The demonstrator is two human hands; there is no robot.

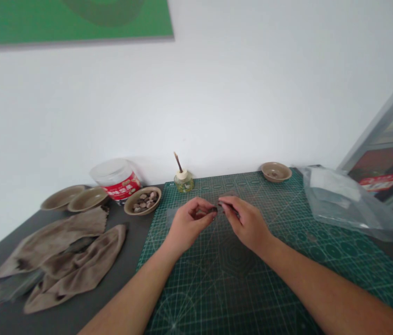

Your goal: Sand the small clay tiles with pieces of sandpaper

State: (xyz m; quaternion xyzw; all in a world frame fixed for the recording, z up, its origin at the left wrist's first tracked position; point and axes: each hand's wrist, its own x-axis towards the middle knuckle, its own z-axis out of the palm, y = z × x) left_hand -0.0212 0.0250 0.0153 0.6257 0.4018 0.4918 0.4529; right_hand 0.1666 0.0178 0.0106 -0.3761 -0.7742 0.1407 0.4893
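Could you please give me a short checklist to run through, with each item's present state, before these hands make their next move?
1. Left hand and right hand above the green gridded cutting mat: ok.
2. Identity of the small dark piece at the fingertips: cannot tell.
3. Round tan bowl of brown pieces upright, beside the mat: ok.
4. Small glass jar with a thin brush upright, behind the mat: ok.
5. Clear plastic bag off the mat: not ok, it overlaps the mat's far right corner.
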